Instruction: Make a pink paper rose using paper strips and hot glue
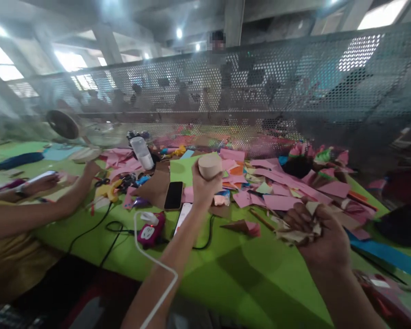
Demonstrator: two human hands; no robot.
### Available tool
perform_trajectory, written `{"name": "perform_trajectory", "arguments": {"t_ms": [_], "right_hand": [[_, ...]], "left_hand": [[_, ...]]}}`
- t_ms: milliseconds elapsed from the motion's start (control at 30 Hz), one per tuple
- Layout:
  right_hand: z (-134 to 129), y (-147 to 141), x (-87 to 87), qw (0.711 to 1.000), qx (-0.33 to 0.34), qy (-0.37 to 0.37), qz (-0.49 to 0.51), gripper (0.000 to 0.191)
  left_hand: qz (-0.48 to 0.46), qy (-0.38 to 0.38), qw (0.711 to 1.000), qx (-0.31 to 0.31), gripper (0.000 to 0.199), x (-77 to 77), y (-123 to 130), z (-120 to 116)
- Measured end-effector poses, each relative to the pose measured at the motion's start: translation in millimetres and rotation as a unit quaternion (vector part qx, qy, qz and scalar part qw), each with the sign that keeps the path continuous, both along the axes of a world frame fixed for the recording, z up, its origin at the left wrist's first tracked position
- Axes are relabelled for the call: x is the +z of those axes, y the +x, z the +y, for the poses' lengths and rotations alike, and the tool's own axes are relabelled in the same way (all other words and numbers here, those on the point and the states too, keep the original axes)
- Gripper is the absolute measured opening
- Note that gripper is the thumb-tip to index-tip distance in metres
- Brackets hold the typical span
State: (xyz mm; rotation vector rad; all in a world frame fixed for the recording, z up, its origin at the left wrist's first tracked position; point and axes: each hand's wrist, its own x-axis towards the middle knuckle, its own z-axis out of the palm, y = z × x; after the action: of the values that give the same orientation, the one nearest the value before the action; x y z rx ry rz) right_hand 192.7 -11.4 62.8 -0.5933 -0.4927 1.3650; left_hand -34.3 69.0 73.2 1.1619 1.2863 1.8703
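Note:
My left hand is raised over the middle of the table, its fingers wrapped round a short, pale beige cylinder. Whether that piece is solid or hollow, I cannot tell. On the right, my right hand is closed on crumpled beige paper, some of which sticks out between the fingers. Below and left of my left hand lie a dark phone and a second phone with a lit screen, partly covered by my forearm. Between my hands, a brown and pink paper cone rests near a pencil.
Pink paper strips and other scraps cover the far side of the green table. A pink power socket with cables sits left of my forearm. At left, a co-worker's arms reach over the table. A perforated metal screen stands behind.

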Motion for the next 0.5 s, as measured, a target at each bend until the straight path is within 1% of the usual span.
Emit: {"name": "perform_trajectory", "arguments": {"t_ms": [33, 67, 100, 167, 200, 267, 300, 367, 433, 500], "right_hand": [[1, 0, -0.9, 1.000, 0.000, 0.000, -0.002, 0.016], [2, 0, -2.0, 1.000, 0.003, 0.002, -0.006, 0.017], [2, 1, -3.3, 1.000, 0.008, 0.006, -0.008, 0.018], [4, 2, -6.4, 1.000, 0.013, 0.014, -0.002, 0.020], [6, 3, -8.3, 1.000, 0.016, 0.015, 0.002, 0.020], [8, 4, -13.2, 1.000, 0.016, 0.012, 0.009, 0.021], [10, 5, -16.1, 1.000, 0.015, 0.010, 0.008, 0.020], [13, 7, -22.1, 1.000, 0.011, 0.003, -0.009, 0.019], [15, 8, -27.3, 0.999, -0.007, -0.010, -0.029, 0.021], [17, 8, -30.2, 0.998, -0.032, -0.027, -0.037, 0.022]], "left_hand": [[0.008, 0.004, 1.000, 0.018, 0.068, 4.2, -3, 16], [0.024, -0.001, 1.000, 0.018, 0.064, 6.4, -7, 31], [0.039, -0.016, 0.998, 0.037, 0.063, 6.2, -11, 46], [0.093, -0.088, 0.988, 0.089, 0.067, -1.4, -21, 68], [0.099, -0.113, 0.984, 0.096, 0.069, -8.3, -26, 77], [0.108, -0.152, 0.978, 0.096, 0.070, -25.1, -36, 87], [0.114, -0.169, 0.975, 0.086, 0.069, -33.4, -41, 90], [0.125, -0.184, 0.972, 0.074, 0.067, -46.1, -47, 94], [0.141, -0.177, 0.972, 0.059, 0.071, -51.9, -49, 97], [0.157, -0.155, 0.975, 0.042, 0.079, -52.2, -49, 100]]}}
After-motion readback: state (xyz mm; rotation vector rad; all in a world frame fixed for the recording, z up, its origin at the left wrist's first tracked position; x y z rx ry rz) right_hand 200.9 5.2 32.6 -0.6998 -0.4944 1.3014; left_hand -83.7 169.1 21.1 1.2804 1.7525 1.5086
